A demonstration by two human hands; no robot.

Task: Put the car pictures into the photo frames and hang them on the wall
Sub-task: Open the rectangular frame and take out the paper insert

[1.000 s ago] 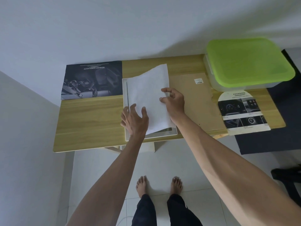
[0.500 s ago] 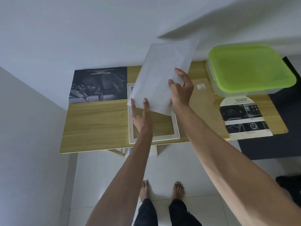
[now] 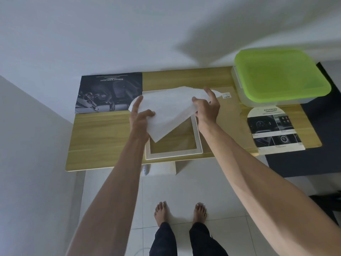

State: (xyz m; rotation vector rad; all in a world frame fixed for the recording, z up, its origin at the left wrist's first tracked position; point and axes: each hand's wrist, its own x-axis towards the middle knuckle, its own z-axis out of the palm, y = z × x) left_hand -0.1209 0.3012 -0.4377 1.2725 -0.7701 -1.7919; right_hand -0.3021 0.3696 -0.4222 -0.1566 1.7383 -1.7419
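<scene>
Two hands hold one white sheet of paper (image 3: 167,111) up over the wooden table (image 3: 103,137). Our left hand (image 3: 141,119) pinches the sheet's left part between thumb and fingers, and our right hand (image 3: 207,108) grasps its right edge, with the forefinger raised along the top. The sheet sags between them, one corner pointing down toward us.

Under the sheet a white photo frame (image 3: 197,137) lies flat on the table near its front edge; wood shows through its opening. Just right of the frame lies a brown backing board (image 3: 230,119) with a small label near its far corner, partly hidden by our right wrist.

We see two car pictures, both outside any frame. A dark car picture (image 3: 108,92) lies at the table's far left corner, against the wall. A second car picture (image 3: 275,130), with a rounded top and several small panels, lies at the right end of the table. Behind it stands a clear box with a green lid (image 3: 282,74).
</scene>
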